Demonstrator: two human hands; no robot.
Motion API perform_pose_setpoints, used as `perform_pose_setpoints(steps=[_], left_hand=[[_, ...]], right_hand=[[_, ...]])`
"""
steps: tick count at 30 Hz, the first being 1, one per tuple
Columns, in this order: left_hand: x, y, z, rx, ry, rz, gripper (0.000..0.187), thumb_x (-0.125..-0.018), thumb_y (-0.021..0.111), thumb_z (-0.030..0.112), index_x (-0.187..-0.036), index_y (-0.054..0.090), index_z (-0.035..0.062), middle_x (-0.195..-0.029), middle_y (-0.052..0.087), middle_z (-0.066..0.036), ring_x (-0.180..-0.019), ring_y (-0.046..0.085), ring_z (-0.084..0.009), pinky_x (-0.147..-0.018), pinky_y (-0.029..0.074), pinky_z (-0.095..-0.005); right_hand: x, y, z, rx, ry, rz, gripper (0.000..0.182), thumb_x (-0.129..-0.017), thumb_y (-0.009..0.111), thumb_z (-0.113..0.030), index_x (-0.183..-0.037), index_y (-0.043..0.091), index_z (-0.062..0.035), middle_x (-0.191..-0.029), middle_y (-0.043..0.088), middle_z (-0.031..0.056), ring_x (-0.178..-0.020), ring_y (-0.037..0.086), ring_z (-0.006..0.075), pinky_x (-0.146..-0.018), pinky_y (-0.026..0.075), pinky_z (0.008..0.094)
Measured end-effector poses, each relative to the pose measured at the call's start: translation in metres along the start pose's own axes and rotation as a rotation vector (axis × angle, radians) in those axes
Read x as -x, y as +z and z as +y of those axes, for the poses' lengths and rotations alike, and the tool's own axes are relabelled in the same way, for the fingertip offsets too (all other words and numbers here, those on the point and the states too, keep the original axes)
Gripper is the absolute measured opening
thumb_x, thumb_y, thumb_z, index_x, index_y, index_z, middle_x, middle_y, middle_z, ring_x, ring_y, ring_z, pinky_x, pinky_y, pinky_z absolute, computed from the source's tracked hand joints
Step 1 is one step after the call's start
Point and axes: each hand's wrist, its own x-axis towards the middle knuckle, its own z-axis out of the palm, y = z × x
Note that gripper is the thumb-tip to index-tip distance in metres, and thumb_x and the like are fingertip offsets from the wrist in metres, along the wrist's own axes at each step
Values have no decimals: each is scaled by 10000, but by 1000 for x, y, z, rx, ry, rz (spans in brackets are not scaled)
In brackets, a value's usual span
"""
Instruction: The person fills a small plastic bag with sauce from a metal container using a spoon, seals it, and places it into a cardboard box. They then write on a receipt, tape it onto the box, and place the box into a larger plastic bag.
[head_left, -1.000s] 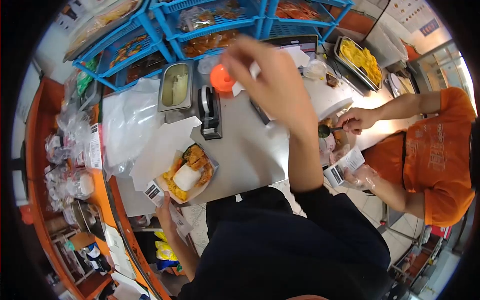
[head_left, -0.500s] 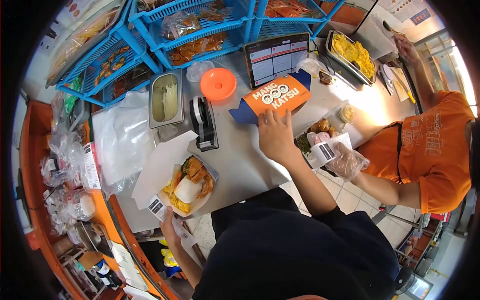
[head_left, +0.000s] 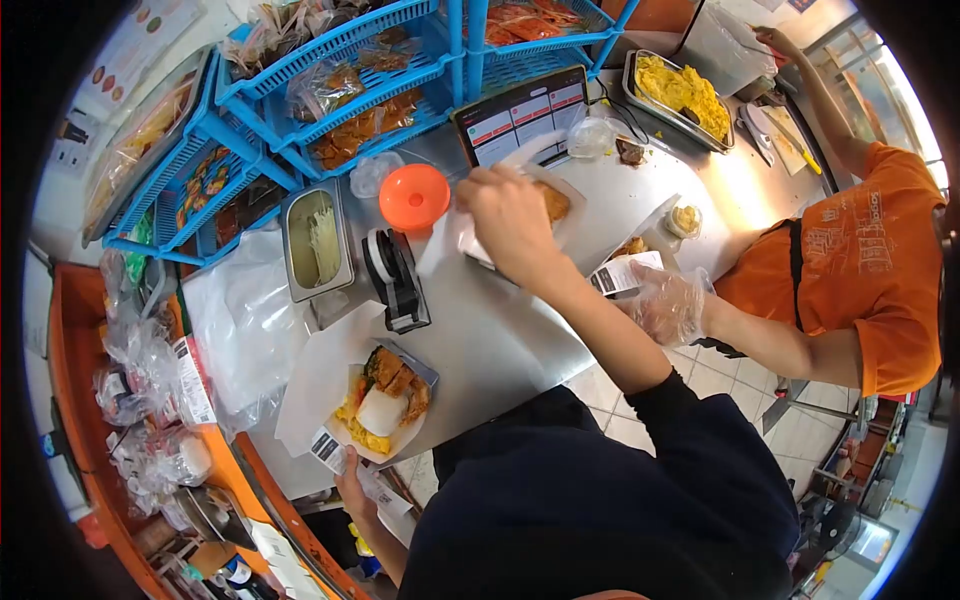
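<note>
At the counter's near left edge, my left hand (head_left: pixel 352 487) pinches a white printed label strip (head_left: pixel 328 450) beside an open takeout box (head_left: pixel 310 385). Inside that box lie white rice (head_left: pixel 383 412), sliced fried cutlet (head_left: pixel 391 372) and yellow egg (head_left: pixel 362 434). My right hand (head_left: pixel 508 225) is closed on the raised lid of a second takeout box (head_left: pixel 570 215), farther back. Browned food (head_left: pixel 552 202) shows inside it; my hand hides part of the box.
A tape dispenser (head_left: pixel 395 280), an orange bowl (head_left: pixel 414 197) and a metal container (head_left: pixel 318 245) stand on the counter. Behind are a tablet (head_left: pixel 520 118), blue racks (head_left: pixel 340 110) and a tray of egg (head_left: pixel 680 95). At right, a co-worker's gloved hand (head_left: pixel 672 303) holds a labelled box.
My right hand has lifted the lid of the second box, which was closed with its orange top showing. My left hand stays at the label. The camera view has shifted slightly.
</note>
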Motion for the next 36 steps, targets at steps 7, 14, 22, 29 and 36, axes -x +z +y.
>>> perform_pose_setpoints(steps=[7, 14, 22, 29, 36], left_hand=[[3, 2, 4, 8, -20, 2, 412, -854, 714, 328, -1157, 568, 90, -959, 622, -8, -748, 588, -113, -544, 453, -265], [5, -1, -4, 52, -45, 45, 433, -855, 715, 316, -1184, 565, 77, -997, 635, -38, -782, 604, -123, -542, 463, -271], [3, 0, -6, 91, -13, 7, 404, -871, 698, 292, -1169, 562, 55, -1005, 640, -42, -764, 604, -122, -527, 458, -254], [10, 4, 1, 98, -18, 35, 404, -870, 696, 296, -1166, 564, 56, -985, 628, -28, -773, 595, -115, -541, 462, -255], [-6, 3, 6, 67, -21, 13, 364, -860, 707, 280, -1118, 576, 59, -943, 616, -21, -753, 582, -109, -540, 457, -256]], right_hand=[[-55, -59, 103, 148, -17, -217, 137, -821, 610, -115, -924, 673, -48, -932, 658, 147, -906, 633, 329, -763, 511, 419], [-43, 35, 210, 540, -540, -721, 98, -779, 610, -102, -861, 634, -54, -964, 645, 104, -845, 661, 282, -718, 539, 405], [-34, 56, 239, 592, -785, -520, 74, -770, 588, -107, -811, 609, -49, -845, 617, 68, -762, 664, 219, -618, 544, 347], [-37, 57, 237, 498, -686, -585, 57, -759, 613, -105, -790, 626, -59, -866, 632, 74, -784, 669, 246, -664, 544, 371], [-39, 66, 226, 463, -586, -695, 82, -758, 623, -90, -829, 640, -52, -920, 653, 106, -816, 667, 291, -702, 533, 397]])
